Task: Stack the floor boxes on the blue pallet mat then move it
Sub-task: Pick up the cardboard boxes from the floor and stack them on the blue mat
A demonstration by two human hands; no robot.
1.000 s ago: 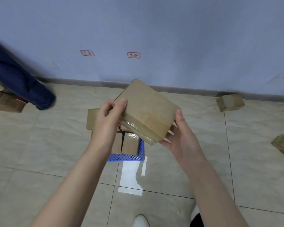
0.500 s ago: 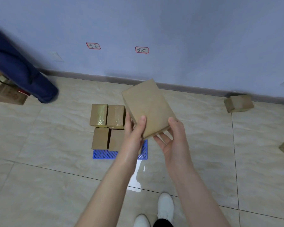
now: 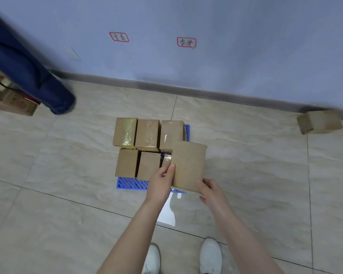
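A blue pallet mat (image 3: pixel 131 183) lies on the tiled floor, mostly covered by several brown cardboard boxes (image 3: pixel 139 147) in two rows. I hold another brown box (image 3: pixel 188 165) flat over the mat's front right corner. My left hand (image 3: pixel 162 179) grips its left edge and my right hand (image 3: pixel 209 189) holds its near right corner. The box hides the spot below it, so I cannot tell whether it rests on anything. One loose box (image 3: pixel 319 122) lies by the wall at the far right.
A person's dark blue trouser leg (image 3: pixel 28 72) stands at the back left, beside a printed carton (image 3: pixel 10 99). The wall with two red-framed labels (image 3: pixel 186 42) runs behind the mat. My two white shoes (image 3: pixel 210 256) stand on the tiles below my arms.
The held box has come down from chest height and levelled out over the mat's front right corner. Both hands shifted along its edges. The view has tilted down towards the mat.
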